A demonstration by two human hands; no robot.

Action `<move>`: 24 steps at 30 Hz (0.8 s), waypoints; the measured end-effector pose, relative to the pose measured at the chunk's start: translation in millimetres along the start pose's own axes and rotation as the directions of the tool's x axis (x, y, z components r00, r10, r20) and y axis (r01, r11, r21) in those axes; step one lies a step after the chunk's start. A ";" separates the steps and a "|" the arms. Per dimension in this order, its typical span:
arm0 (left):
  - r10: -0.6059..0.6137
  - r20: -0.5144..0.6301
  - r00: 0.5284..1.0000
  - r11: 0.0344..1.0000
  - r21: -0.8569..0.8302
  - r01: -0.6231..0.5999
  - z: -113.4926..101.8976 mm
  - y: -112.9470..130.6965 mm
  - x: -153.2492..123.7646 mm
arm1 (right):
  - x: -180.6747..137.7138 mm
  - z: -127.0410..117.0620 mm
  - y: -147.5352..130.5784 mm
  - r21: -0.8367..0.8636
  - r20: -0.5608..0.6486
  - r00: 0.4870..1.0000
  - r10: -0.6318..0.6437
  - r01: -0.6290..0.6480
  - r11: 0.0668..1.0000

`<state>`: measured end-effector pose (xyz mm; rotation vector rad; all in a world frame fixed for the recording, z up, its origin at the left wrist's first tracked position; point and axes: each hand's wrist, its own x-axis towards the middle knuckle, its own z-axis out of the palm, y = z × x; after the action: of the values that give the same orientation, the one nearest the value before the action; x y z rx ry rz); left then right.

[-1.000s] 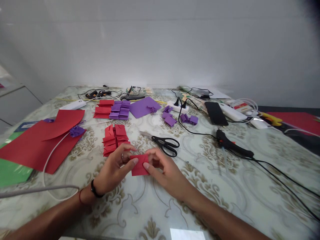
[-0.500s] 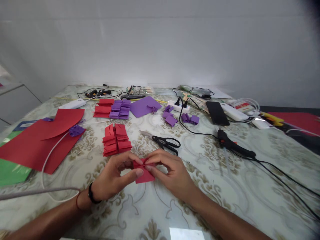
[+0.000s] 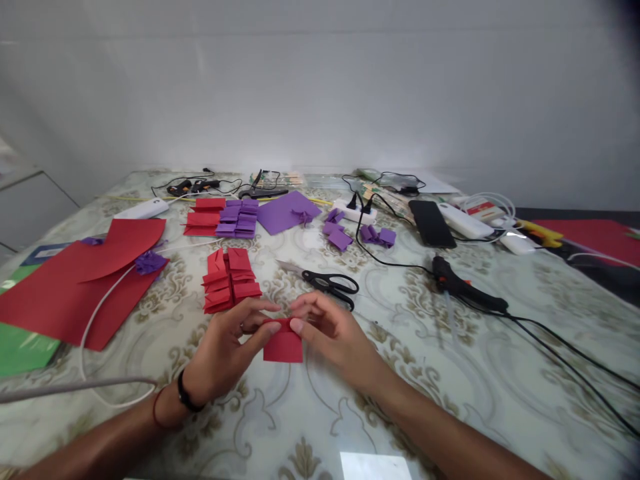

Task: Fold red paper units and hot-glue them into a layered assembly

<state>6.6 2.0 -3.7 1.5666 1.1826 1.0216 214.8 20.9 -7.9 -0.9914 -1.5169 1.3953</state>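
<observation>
A small red paper piece (image 3: 283,345) is held between both hands, its top edge pinched at the two corners. My left hand (image 3: 235,347), with a black band on the wrist, grips the upper left corner between thumb and fingers. On the upper right corner, my right hand (image 3: 335,337) does the same. Behind the hands lie folded red paper pieces (image 3: 231,280) in two columns. Black-handled scissors (image 3: 325,283) rest just beyond my right hand, blades toward the left.
Large red sheets (image 3: 65,287) lie at left over a green packet (image 3: 25,353). Folded purple pieces (image 3: 237,219) and a purple sheet (image 3: 285,212) are farther back. A black glue gun (image 3: 467,287), a phone (image 3: 433,224), a power strip (image 3: 355,212) and cables occupy the right.
The fingers have shifted from the middle of the red paper out to its top corners. More of its flat front now shows. The view has shifted slightly.
</observation>
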 end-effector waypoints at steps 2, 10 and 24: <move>-0.002 0.012 1.000 0.999 0.039 0.002 -1.0 1.7 1.3 | 0.4 0.0 -0.9 -0.076 0.051 0.998 0.025 -0.021 0.997; 0.021 0.140 0.990 0.979 0.199 -0.049 -5.1 4.6 4.4 | -2.5 0.4 -8.8 -0.345 0.057 0.993 -0.103 0.117 0.931; -0.051 0.022 0.998 0.986 -0.156 0.053 -6.5 -0.2 5.8 | -4.5 -4.5 -5.6 -0.168 0.092 0.981 -0.168 0.182 0.969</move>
<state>1.5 8.8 -1.7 1.4123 1.0982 1.0387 220.5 17.7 -2.3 -0.8924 -1.7647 1.2029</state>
